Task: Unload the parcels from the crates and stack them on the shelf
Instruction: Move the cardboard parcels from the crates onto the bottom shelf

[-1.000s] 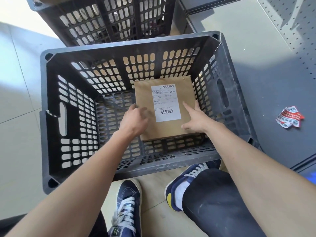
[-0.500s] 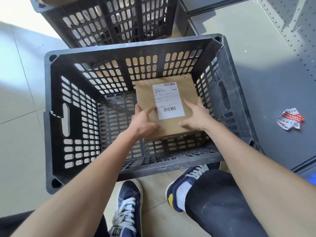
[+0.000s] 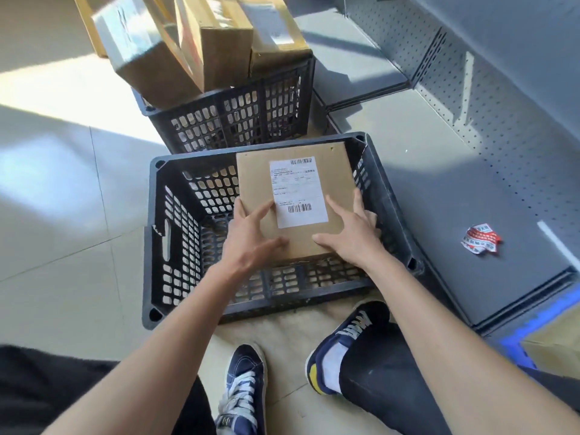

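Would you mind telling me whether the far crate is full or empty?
Full: the far crate is heaped with cardboard parcels that stand well above its rim.

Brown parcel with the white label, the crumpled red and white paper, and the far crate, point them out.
brown parcel (image 3: 337, 183): head view, bare cardboard right of its label.
crumpled paper (image 3: 480, 239): head view, its middle.
far crate (image 3: 232, 119): head view, its slotted near wall.

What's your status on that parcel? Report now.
Left hand and right hand grip the brown parcel, lifted in the near crate. Far crate still full. Shelf path open.
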`<control>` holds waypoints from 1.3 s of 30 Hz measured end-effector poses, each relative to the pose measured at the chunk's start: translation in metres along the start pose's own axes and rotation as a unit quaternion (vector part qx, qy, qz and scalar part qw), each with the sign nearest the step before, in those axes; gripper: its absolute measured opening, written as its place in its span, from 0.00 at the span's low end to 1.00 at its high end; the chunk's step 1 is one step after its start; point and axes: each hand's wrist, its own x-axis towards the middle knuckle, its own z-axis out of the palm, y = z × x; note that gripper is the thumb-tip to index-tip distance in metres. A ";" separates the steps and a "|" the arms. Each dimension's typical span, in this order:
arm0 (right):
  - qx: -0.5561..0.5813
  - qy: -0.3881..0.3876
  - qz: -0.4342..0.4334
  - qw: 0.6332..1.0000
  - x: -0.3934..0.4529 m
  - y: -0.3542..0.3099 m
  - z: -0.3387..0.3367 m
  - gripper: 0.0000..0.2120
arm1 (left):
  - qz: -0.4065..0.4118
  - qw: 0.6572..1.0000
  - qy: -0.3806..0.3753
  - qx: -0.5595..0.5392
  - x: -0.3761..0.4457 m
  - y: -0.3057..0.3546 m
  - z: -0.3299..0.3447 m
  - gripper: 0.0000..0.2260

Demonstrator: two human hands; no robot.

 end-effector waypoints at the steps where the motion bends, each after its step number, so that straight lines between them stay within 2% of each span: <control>1: -0.002 0.012 -0.008 1.000 -0.010 -0.005 -0.007 0.43 | 0.011 1.000 0.008 0.005 -0.008 0.007 -0.007 0.40; 11: -0.051 0.142 -0.068 0.986 -0.100 -0.030 -0.080 0.42 | 0.102 0.991 0.079 0.025 -0.088 0.077 -0.055 0.40; 19: -0.044 0.254 -0.058 0.964 -0.170 -0.012 -0.124 0.42 | 0.193 0.976 0.096 0.045 -0.141 0.140 -0.057 0.41; 34: -0.029 0.343 0.048 0.938 -0.280 0.071 -0.181 0.41 | 0.287 0.955 0.026 0.066 -0.208 0.242 0.005 0.41; 39: -0.028 0.364 0.086 0.927 -0.315 0.101 -0.199 0.40 | 0.336 0.939 -0.004 0.070 -0.227 0.277 0.033 0.40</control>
